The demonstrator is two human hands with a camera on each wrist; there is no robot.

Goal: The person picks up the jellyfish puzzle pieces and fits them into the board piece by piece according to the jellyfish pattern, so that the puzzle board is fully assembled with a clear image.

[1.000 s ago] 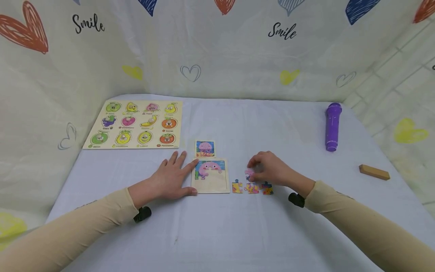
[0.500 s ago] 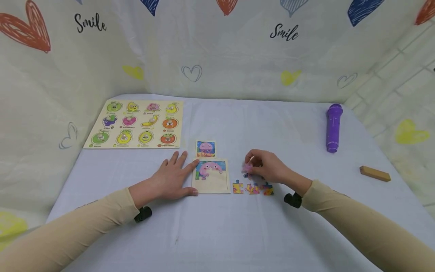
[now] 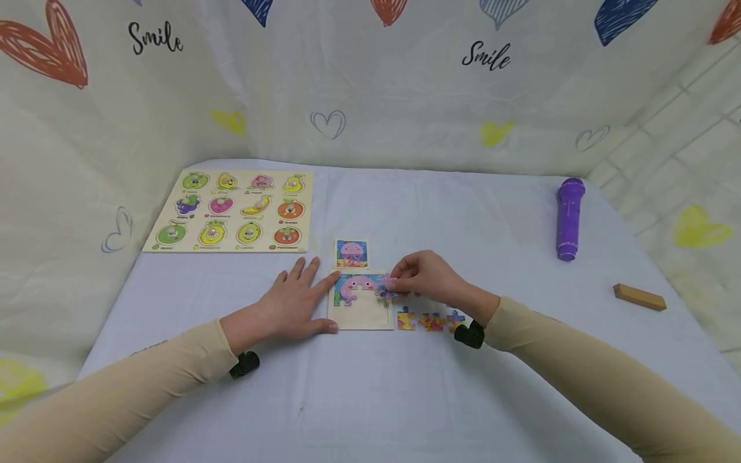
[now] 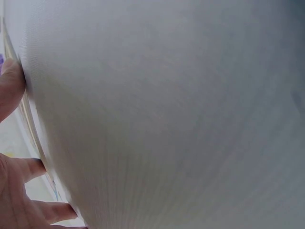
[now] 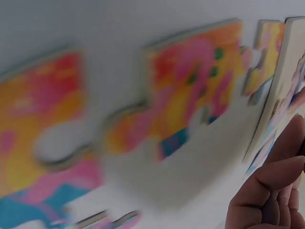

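A wooden puzzle tray [image 3: 360, 318] lies mid-table, its upper part filled with pieces showing a pink sea creature on blue. My left hand [image 3: 289, 303] rests spread on the table, with index fingertip and thumb at the tray's left edge. Over the tray's upper right side, my right hand [image 3: 431, 280] pinches a pink and blue puzzle piece [image 3: 388, 283] between thumb and fingers. Loose pieces lie right of the tray, among them a yellow one [image 3: 406, 319] and an orange and pink one [image 5: 195, 83]. Above the tray sits a small picture card [image 3: 351, 254] of the same creature.
A fruit puzzle board [image 3: 234, 222] lies at the back left. Toward the right stand apart a purple toy microphone [image 3: 570, 218], lying lengthwise, and a wooden block [image 3: 639, 297]. A patterned curtain [image 3: 399, 83] hangs behind the table.
My right hand has lifted a puzzle piece from beside the loose row and carried it left to the tray's upper right side. The left hand has stayed in place.
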